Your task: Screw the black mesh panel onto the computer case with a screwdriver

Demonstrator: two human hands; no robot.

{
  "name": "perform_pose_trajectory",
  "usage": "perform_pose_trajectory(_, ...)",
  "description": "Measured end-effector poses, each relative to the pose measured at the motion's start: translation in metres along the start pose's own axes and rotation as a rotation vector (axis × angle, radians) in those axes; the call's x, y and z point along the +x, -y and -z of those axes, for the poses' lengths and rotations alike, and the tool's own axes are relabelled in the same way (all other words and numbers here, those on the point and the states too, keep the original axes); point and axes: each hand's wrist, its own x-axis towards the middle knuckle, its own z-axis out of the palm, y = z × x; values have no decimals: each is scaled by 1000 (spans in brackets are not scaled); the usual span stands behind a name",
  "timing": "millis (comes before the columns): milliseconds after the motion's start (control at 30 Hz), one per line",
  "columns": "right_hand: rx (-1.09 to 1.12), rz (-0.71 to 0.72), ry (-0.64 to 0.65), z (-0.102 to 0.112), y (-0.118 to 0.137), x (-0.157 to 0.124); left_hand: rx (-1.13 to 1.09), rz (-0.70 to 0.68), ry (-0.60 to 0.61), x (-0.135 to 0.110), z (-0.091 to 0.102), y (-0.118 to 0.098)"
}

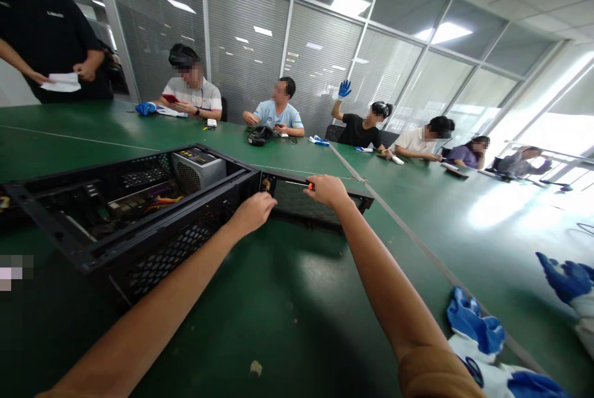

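Note:
A black computer case (176, 234) lies open on the green table, with a grey power supply (204, 174) and coloured wires (163, 201) inside. At its far right corner a dark panel (304, 207) stands out at an angle. My right hand (329, 191) is closed around a screwdriver (310, 186) with an orange and black handle, its thin shaft pointing left towards that corner. My left hand (253, 212) is closed beside the corner, fingers pressed together. Whatever those fingers may hold is hidden.
Blue and white gloves (476, 324) lie at the lower right, near another person's gloved hand (563, 277). A grey strip (408, 231) crosses the green table (297, 324). Several people sit along the far side, one with a gloved hand (344, 89) raised.

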Motion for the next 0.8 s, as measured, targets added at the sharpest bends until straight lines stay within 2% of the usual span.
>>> perform_pose_trajectory(67, 6, -6, -1, 1, 0, 0, 340, -86, -98, 23, 7, -6)
perform_pose_trajectory(100, 11, -6, -4, 2, 0, 0, 474, -117, -97, 33, 9, -8)
perform_pose_trajectory(167, 22, 5, -12, 4, -1, -1, 645, -152, -48, 47, 9, -9)
perform_pose_trajectory(233, 36, 19, -42, 5, 1, -8, 723, -161, 27, 55, 8, -8)
perform_pose_trajectory(333, 97, -8, -147, -2, 13, -36, 757, -167, 106, 60, 11, -6)
perform_pose_trajectory(400, 177, -18, -186, -17, 27, -67, 748, -199, 188, 64, 18, -4)
perform_pose_trajectory(467, 283, 22, -150, -40, 42, -101, 727, -195, 264, 69, 28, -1)
perform_pose_trajectory(567, 410, 40, -54, -74, 57, -137, 690, -107, 325, 77, 39, 5)
perform_pose_trajectory(667, 486, 64, -46, -96, 60, -145, 649, -102, 362, 79, 43, 10)
perform_pose_trajectory(800, 638, 108, -124, -102, 63, -136, 638, -148, 373, 75, 42, 12)
